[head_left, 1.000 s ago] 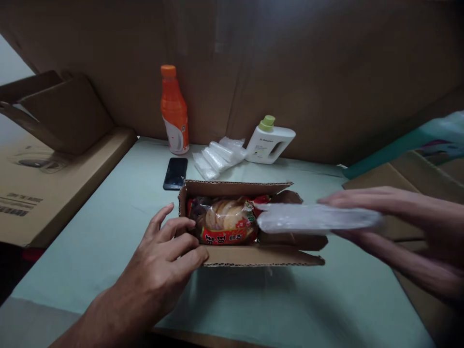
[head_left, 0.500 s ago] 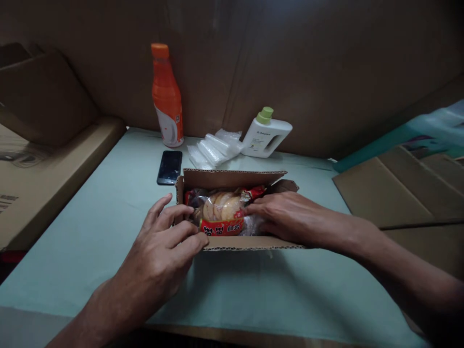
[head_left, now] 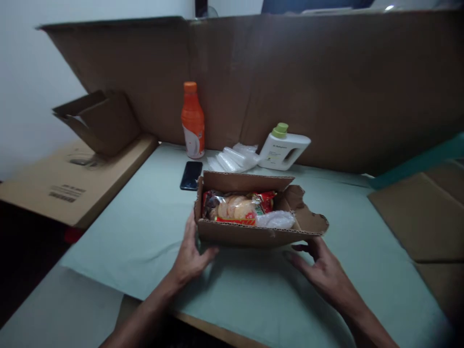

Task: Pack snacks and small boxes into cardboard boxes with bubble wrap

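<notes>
A small open cardboard box [head_left: 239,234] stands in the middle of the table, flaps raised. Inside lies a clear and red packet of round biscuits [head_left: 235,208], with bubble wrap [head_left: 277,220] at its right front. My left hand [head_left: 190,261] is against the box's left end, fingers extended along it and partly hidden, thumb spread away at the front. Below the torn right flap is my right hand [head_left: 317,266], its thumb and fingers apart; whether its fingertips touch the cardboard is hard to see. Neither hand is closed round anything.
Behind the box are a black phone [head_left: 191,175], an orange bottle [head_left: 193,121], folded bubble wrap sheets [head_left: 232,158] and a white jug with a green cap [head_left: 282,150]. A tall cardboard panel [head_left: 290,82] backs the table. Cartons flank it: flat carton [head_left: 72,179], folded cardboard [head_left: 424,212].
Both hands have left the box's inside and moved to its outer ends. Bubble wrap now shows beside the biscuits. The camera view has tilted up.
</notes>
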Available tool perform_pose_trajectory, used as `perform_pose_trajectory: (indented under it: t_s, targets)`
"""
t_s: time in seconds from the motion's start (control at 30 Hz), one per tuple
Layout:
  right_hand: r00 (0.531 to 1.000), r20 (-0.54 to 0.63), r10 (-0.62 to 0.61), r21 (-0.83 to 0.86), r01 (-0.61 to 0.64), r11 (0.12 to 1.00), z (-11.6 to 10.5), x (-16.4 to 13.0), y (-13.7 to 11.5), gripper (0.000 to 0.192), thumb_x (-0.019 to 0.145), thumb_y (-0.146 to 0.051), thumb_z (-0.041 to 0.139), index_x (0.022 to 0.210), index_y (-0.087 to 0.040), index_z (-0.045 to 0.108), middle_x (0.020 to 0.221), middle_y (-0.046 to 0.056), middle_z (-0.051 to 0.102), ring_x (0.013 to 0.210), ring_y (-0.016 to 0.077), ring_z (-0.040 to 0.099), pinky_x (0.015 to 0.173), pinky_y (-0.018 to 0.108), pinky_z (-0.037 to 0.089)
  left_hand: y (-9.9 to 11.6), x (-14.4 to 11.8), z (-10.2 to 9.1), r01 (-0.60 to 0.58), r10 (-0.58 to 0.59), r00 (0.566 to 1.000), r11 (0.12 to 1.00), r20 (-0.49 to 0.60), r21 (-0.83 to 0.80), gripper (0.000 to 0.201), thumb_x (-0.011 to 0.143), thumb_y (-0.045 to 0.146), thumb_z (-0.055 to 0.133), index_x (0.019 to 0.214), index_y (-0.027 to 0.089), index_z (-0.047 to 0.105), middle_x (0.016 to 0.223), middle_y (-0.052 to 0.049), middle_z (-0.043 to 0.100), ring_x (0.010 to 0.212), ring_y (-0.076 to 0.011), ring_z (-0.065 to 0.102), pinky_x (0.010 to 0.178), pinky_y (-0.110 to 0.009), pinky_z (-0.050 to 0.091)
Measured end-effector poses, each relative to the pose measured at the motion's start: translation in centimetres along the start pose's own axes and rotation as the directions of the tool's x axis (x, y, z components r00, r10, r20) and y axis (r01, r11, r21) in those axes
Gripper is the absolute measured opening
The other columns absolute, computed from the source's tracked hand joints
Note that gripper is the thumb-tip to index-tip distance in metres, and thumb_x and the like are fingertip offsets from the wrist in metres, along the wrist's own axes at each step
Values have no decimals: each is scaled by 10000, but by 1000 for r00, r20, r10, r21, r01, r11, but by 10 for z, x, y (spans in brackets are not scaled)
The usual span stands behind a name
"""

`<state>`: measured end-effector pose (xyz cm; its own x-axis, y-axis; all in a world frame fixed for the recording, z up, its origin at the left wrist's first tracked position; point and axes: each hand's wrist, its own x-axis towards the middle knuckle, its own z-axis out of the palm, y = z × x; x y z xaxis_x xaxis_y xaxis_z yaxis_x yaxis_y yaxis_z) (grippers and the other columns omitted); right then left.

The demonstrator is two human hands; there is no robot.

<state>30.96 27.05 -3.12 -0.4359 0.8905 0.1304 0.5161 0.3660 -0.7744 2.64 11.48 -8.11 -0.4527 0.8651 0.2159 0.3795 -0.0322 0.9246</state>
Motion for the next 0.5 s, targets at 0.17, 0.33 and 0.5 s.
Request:
perform_pose_trajectory:
  t_s: [0.17, 0.33, 0.5]
  targets:
    - [982, 26, 187, 33, -188, 982, 33, 4, 12, 536, 715, -694, 677, 947, -211, 658, 879, 125, 778, 814, 337, 742, 645, 401, 603, -7, 10, 22, 66, -68, 998, 974, -4, -218, 933, 845, 494, 732, 1584, 203, 244, 1591, -163, 389, 1501, -337, 336, 1272, -485, 238]
    - [999, 39, 38, 54, -40, 998, 60, -7, -29, 437, 801, -618, 651, 948, -209, 696, 910, 106, 784, 774, 301, 721, 584, 368, 576, -7, -27, -23, 97, -119, 987, 978, -110, -185, 857, 848, 495, 734, 1547, 238, 309, 1575, -146, 419, 1486, -318, 369, 1264, -496, 259]
    - [976, 146, -162, 136, 142, 980, 87, 16, -65, 431, 850, -548, 641, 1062, -174, 675, 1040, 121, 772, 822, 268, 704, 667, 378, 580, 1, -39, -55, 145, -181, 921, 981, -345, -128, 805, 870, 486, 699, 1523, 243, 295, 1494, -154, 493, 1410, -303, 471, 1202, -498, 367]
